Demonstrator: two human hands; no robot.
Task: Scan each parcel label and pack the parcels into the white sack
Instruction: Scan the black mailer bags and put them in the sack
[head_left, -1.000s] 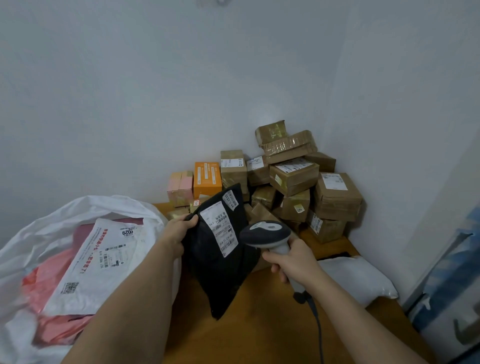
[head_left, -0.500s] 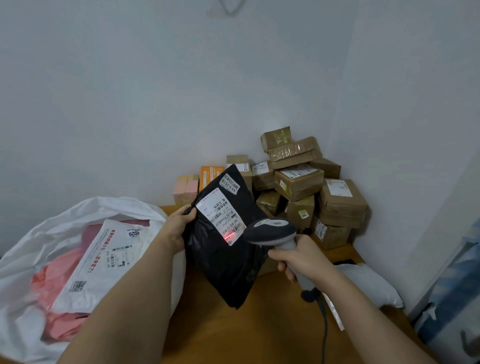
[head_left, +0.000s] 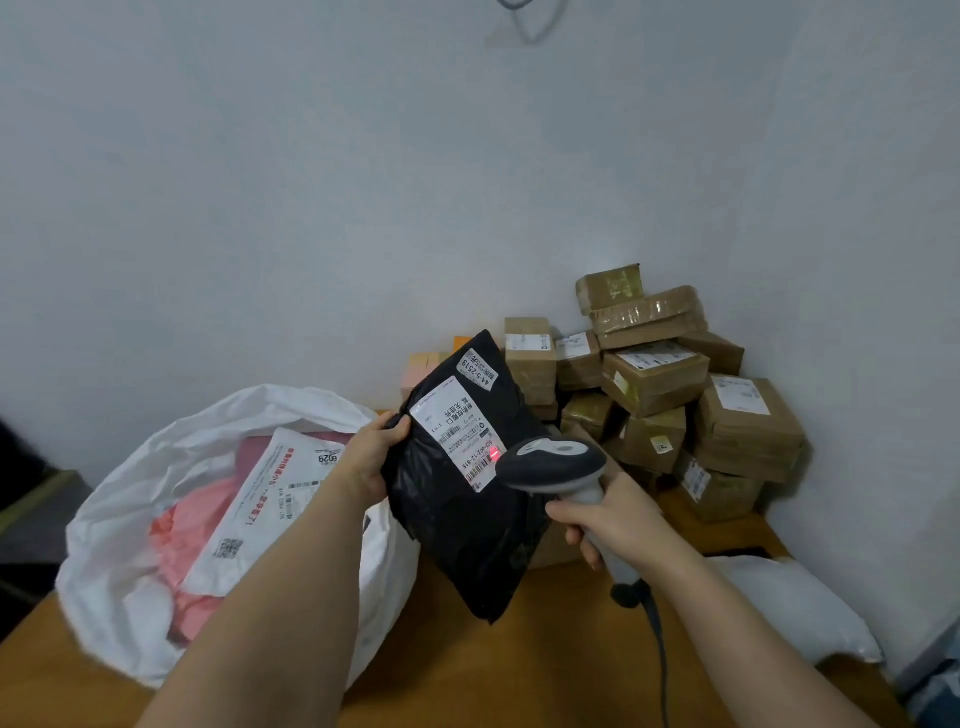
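My left hand (head_left: 370, 457) grips the left edge of a black plastic parcel (head_left: 467, 525), held up tilted above the wooden table (head_left: 519, 675). Its white label (head_left: 457, 431) faces me, with a red scanner spot on the barcode. My right hand (head_left: 613, 519) holds a grey barcode scanner (head_left: 550, 462) by the handle, its head just right of the label and pointing at it. The white sack (head_left: 156, 478) lies open on the left. Inside it are a white mailer (head_left: 260, 514) and pink parcels (head_left: 192, 530).
A pile of several brown cardboard boxes (head_left: 654, 384) fills the back right corner, with pink and orange boxes (head_left: 421, 369) partly hidden behind the black parcel. A white soft parcel (head_left: 795, 608) lies at the table's right edge. The scanner cable (head_left: 657, 654) hangs down.
The black parcel has been lifted and tilted towards the scanner. A red scan spot appeared on its label half a second ago and still shows. The scanner stays close to the label.
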